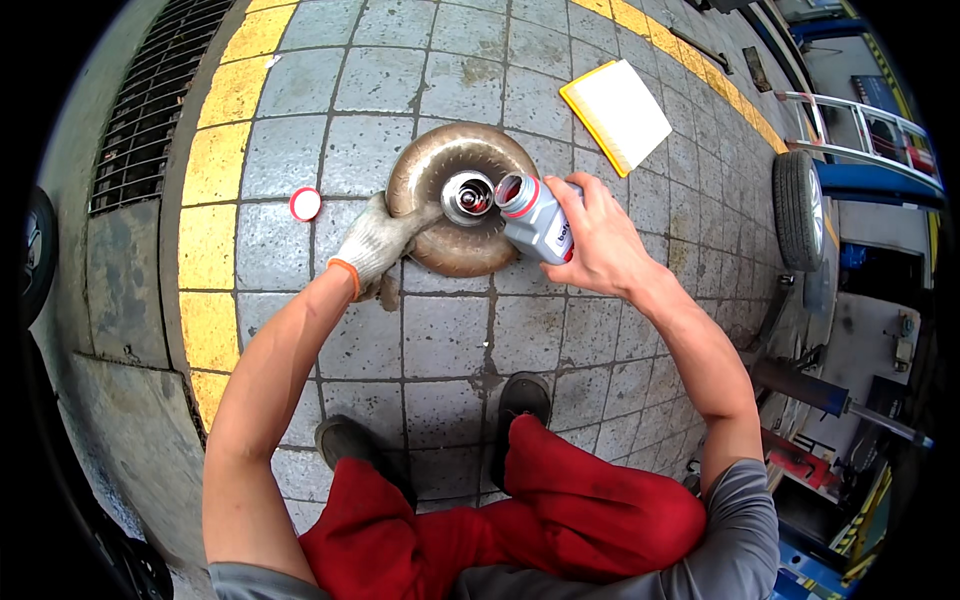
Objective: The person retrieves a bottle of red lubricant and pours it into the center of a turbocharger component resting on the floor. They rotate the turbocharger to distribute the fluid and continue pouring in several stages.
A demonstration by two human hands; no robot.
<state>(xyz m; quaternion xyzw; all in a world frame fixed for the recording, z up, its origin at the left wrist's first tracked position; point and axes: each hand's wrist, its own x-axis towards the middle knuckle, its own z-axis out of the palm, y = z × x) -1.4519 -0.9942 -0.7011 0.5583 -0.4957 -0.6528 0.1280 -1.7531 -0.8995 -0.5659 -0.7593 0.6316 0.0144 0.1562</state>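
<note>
Mid-frame, my left hand (374, 243) clasped the ring (418, 172), my right hand (608, 240) the tipped bottle (541, 228); pouring seemed underway, next wanting a steady tilt.

Bright, diffuse light spreads evenly over the floor tiles (445, 345), leaving soft highlights on the metal ring (413, 165) and nearly bleaching the white filter (622, 112). Sharp centrally, the view bends and darkens toward its black rim.

The tiled floor (445, 345) carries a metal ring (425, 175), red cap (305, 204), white panel (622, 118).
</note>
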